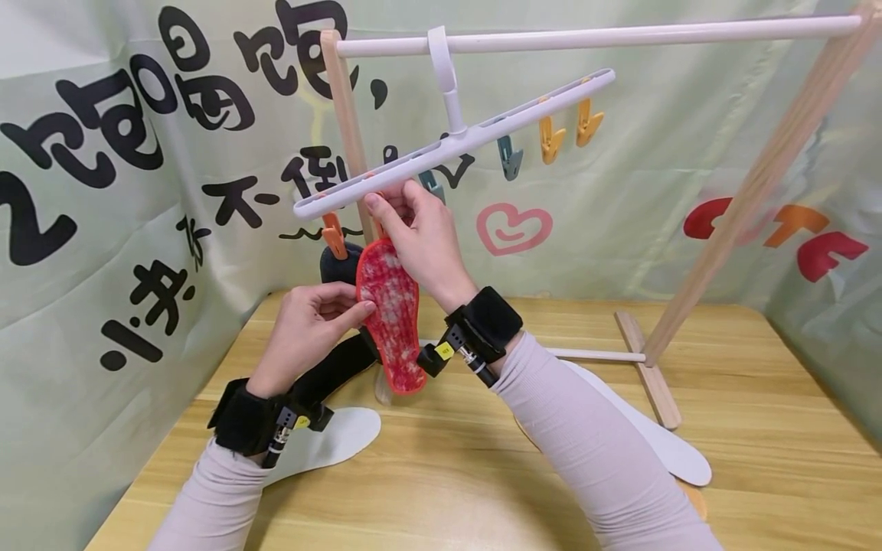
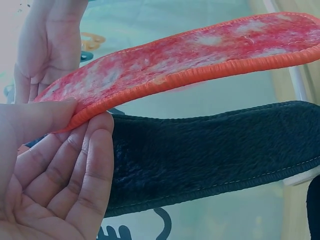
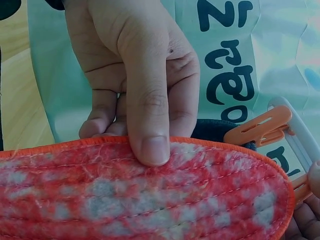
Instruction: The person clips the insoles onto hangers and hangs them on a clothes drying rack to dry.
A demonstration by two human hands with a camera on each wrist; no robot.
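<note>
A red-and-white fuzzy insole (image 1: 391, 314) with orange edging hangs upright below the tilted white hanger (image 1: 475, 136). My left hand (image 1: 299, 329) pinches its side edge, thumb on the fuzzy face, as the left wrist view shows. Up at the insole's top end, my right hand (image 1: 423, 241) grips an orange clip (image 3: 301, 189) under the hanger bar. That clip is mostly hidden by the fingers; whether its jaws hold the insole I cannot tell. Just behind hangs a dark furry insole (image 2: 210, 155), held by another orange clip (image 1: 334, 236) at the hanger's lower end.
The hanger hooks over the white rod (image 1: 620, 34) of a wooden-legged rack (image 1: 758, 184). Yellow clips (image 1: 551, 141) and grey-blue clips (image 1: 510, 158) hang from its right half. On the table lie a white insole (image 1: 344, 436) at left and another pale insole (image 1: 661, 444) at right.
</note>
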